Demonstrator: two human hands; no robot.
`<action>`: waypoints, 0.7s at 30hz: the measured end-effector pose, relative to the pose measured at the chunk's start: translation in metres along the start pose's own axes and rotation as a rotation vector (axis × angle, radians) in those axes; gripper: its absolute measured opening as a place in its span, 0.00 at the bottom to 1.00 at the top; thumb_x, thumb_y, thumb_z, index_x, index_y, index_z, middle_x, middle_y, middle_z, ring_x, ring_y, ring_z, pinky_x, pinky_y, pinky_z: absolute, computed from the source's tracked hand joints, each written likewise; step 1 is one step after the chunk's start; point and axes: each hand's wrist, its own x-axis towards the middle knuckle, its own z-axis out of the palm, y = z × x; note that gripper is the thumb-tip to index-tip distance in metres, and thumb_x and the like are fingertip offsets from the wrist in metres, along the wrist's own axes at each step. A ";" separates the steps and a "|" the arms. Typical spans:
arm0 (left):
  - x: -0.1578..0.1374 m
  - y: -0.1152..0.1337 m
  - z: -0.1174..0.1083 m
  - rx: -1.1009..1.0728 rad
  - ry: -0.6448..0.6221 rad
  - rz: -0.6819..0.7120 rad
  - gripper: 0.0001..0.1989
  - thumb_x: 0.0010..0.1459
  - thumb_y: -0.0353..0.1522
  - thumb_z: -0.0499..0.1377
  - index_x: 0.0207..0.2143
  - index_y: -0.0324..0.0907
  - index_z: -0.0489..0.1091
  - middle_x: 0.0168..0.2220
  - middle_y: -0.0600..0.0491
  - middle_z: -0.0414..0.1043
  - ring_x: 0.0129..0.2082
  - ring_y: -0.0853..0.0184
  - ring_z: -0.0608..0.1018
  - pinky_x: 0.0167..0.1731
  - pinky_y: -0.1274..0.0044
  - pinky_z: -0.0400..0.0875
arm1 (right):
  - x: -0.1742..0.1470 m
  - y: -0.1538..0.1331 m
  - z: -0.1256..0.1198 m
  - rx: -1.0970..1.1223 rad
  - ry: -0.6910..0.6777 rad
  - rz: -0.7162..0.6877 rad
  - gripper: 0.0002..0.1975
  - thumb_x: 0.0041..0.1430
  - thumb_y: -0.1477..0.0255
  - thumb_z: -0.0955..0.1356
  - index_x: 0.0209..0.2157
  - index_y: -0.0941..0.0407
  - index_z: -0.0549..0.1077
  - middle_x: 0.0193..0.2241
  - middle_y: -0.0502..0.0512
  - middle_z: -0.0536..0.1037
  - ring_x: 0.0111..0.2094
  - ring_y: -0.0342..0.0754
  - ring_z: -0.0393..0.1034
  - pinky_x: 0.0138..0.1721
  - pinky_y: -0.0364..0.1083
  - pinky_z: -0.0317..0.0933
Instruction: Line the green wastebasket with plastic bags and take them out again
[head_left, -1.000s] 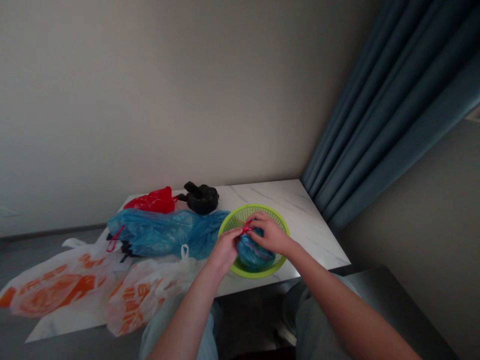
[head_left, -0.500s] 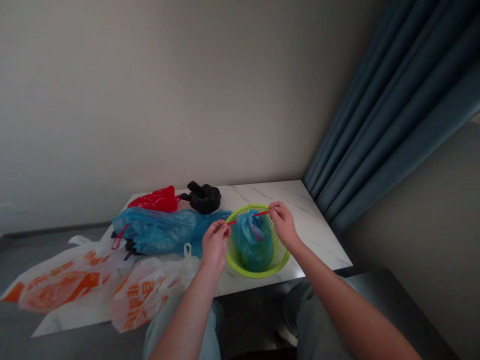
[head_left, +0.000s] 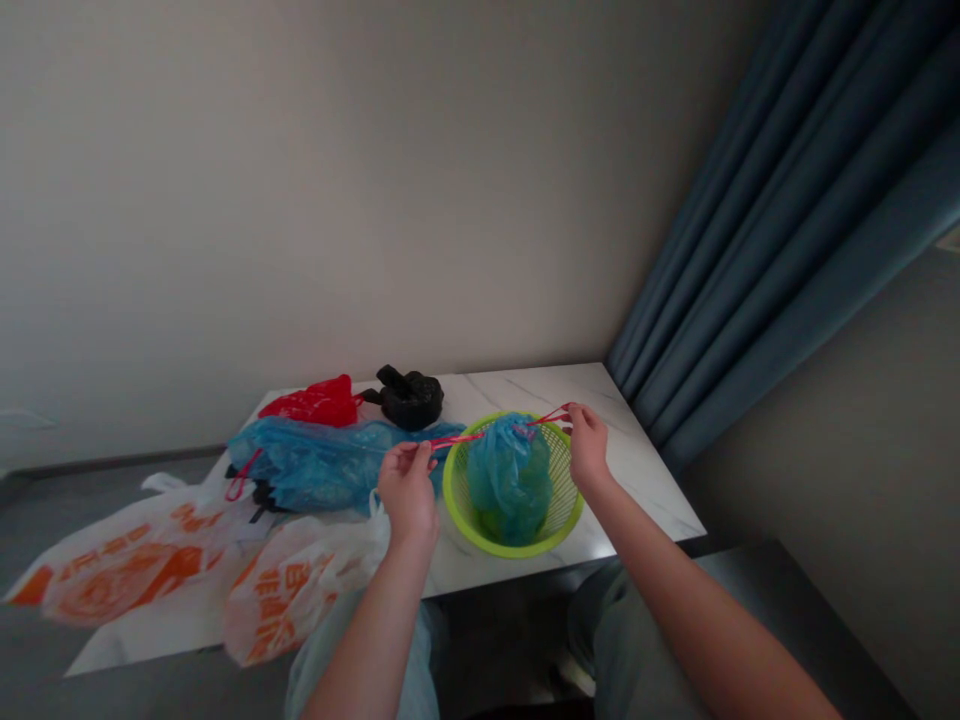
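In the head view, the red drawstring (head_left: 461, 440) is pinched at one side by the left hand (head_left: 409, 487), at the other by the right hand (head_left: 589, 443). Between both grips, the small blue bag (head_left: 510, 480) is cradled in the green basket (head_left: 517, 551), its top gathered.

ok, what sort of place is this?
Probably a room in a home, though I can't be certain: long blue curtain, plain wall, low marble-patterned table.

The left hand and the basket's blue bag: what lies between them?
In the head view, a red drawstring spans from the left hand to the blue bag, across the basket rim.
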 end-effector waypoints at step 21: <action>-0.041 0.000 0.021 0.108 -0.807 -0.108 0.19 0.52 0.35 0.68 0.44 0.43 0.67 0.37 0.52 0.79 0.39 0.65 0.80 0.43 0.74 0.71 | -0.047 -0.012 0.011 -0.133 -0.875 0.049 0.11 0.51 0.69 0.72 0.25 0.53 0.65 0.19 0.45 0.67 0.21 0.41 0.61 0.23 0.42 0.55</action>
